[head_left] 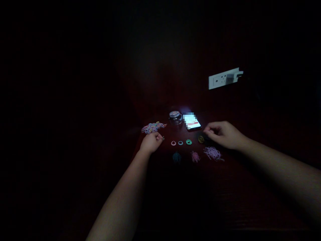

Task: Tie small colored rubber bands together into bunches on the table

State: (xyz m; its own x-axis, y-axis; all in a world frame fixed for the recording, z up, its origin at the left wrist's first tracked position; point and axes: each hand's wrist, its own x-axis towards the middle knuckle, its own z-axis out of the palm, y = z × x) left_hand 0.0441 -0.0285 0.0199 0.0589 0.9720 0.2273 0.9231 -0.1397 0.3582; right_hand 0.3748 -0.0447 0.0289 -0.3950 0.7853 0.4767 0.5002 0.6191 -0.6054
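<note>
My left hand [151, 142] is closed in a pinch just below a mixed heap of coloured bands [152, 127]; a small pale band [163, 138] shows at its fingertips. My right hand [222, 134] has its fingers curled together beside a yellowish coil of bands [201, 139]; anything between them is too small to make out. Between the hands lie a pink ring [173, 143], a light blue ring [180, 143] and a green ring bundle [189, 142]. Nearer me are dark teal bands [177, 157], pink bands [195, 156] and a lilac pile [213, 153].
A clear jar with a lid [175, 117] stands behind the rings, beside a lit phone [192, 122] on the dark red table [225, 187]. A white wall socket [224, 79] with a plug is at the back right. Surroundings are very dark.
</note>
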